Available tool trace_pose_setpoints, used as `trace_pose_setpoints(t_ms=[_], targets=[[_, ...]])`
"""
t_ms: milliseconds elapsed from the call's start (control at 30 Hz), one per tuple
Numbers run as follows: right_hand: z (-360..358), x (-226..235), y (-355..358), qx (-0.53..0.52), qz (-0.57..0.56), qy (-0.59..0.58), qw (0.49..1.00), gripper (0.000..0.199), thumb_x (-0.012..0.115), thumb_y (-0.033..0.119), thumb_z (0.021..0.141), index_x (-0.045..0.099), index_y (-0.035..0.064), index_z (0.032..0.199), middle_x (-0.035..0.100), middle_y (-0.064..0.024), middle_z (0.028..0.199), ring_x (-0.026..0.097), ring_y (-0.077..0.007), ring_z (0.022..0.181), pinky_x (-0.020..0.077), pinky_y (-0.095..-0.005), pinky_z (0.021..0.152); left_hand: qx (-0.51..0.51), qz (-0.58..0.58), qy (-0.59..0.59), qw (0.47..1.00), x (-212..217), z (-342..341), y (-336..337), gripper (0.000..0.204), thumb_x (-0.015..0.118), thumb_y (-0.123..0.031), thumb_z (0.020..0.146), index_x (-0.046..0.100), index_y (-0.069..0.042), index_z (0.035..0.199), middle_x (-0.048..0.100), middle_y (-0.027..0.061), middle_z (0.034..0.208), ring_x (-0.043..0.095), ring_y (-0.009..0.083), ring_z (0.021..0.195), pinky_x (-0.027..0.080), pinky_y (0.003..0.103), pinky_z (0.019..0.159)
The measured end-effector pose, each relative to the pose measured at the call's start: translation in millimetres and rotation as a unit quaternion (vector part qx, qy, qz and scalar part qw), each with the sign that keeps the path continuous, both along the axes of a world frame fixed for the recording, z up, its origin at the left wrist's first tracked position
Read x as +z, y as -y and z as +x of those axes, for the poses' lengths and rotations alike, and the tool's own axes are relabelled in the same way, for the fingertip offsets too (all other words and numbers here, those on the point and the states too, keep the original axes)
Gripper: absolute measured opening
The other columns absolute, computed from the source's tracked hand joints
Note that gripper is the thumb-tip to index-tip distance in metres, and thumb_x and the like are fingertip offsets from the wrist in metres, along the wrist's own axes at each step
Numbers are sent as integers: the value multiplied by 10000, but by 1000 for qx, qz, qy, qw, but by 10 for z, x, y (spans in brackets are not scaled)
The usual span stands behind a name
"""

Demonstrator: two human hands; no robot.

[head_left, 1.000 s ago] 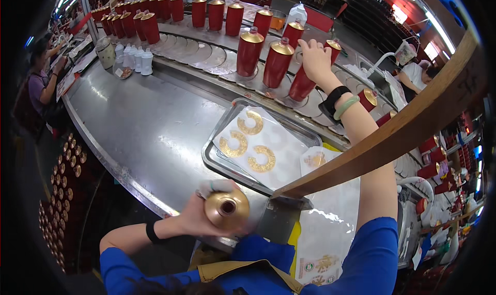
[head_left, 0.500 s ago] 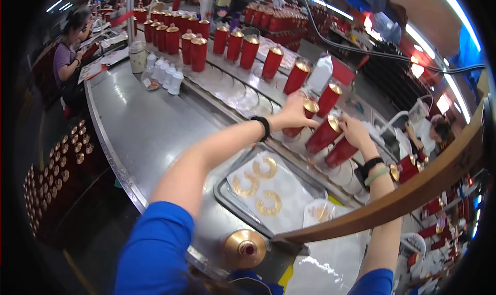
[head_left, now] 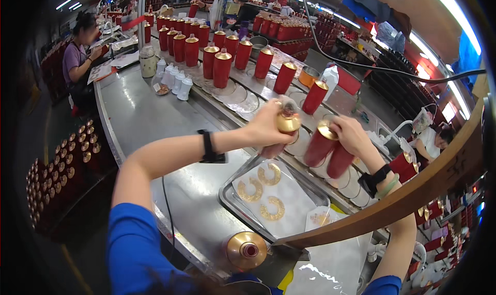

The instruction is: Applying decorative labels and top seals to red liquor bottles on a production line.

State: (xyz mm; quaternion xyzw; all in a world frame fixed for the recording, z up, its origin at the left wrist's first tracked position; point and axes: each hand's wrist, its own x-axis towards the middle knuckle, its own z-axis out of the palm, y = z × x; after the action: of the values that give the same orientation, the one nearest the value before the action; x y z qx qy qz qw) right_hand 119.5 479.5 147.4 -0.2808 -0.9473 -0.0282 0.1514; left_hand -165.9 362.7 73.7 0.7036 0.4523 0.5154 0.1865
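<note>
Left grip (head_left: 267, 124) wrapped round my red bottle (head_left: 289, 123), near tray (head_left: 248, 221). Right grip (head_left: 353, 135) at paired bottles (head_left: 319, 146) on conveyor (head_left: 242, 99); can't tell how closed. Knuckle bump could topple one.

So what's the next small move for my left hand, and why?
Probably shift the red bottle in your left hand leftward onto a bare round plate: bare plates lie on that side, while your right hand is at two more red bottles standing close together.
</note>
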Motion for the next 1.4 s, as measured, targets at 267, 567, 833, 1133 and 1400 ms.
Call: trace_pose_setpoints(t_ms=[267, 567, 833, 1133, 1400], targets=[[-1578, -199, 745, 298, -75, -79, 948, 149, 616, 200, 983, 656, 70, 1042, 639, -143, 970, 666, -386, 913, 526, -472, 779, 5, -152, 22, 988, 320, -638, 2024, 680, 914, -150, 709, 544, -52, 1271, 619, 88, 1196, 619, 188, 1137, 488, 363, 1046], [-2284, -354, 1305, 411, -6, 59, 910, 165, 617, 155, 937, 669, 139, 1093, 642, -94, 990, 694, -321, 965, 558, -453, 787, 155, -183, 34, 970, -84, -834, 2845, 644, 898, -151, 699, 559, -42, 1236, 602, 80, 1169, 619, 207, 1115, 487, 358, 1019], [-1384, -88, 1089, 315, -84, -1, 945, 150, 627, 109, 991, 678, 50, 1119, 684, -140, 1061, 664, -349, 1008, 526, -424, 883, 219, -64, -41, 973, -442, -878, 2880, 660, 909, -107, 717, 512, -74, 1243, 579, 63, 1165, 577, 182, 1122, 460, 343, 1028], [897, -909, 1685, 67, -267, -18, 961, 159, 636, 70, 970, 710, 33, 1106, 707, -125, 1081, 661, -296, 1005, 536, -396, 888, 351, 48, -236, 905, -221, -465, 3082, 993, 966, -284, 662, 440, -33, 1466, 324, 171, 1546, 370, 370, 1411, 340, 474, 1171], [632, -1912, 1755, 112, -327, -67, 936, 263, 638, 112, 969, 695, 21, 1209, 695, -170, 1254, 642, -332, 1167, 516, -408, 998, 12, -68, 11, 998, -377, 688, 3260, 1148, 975, -304, 683, 293, -5, 1557, 385, 193, 1541, 390, 326, 1460, 313, 442, 1209]])
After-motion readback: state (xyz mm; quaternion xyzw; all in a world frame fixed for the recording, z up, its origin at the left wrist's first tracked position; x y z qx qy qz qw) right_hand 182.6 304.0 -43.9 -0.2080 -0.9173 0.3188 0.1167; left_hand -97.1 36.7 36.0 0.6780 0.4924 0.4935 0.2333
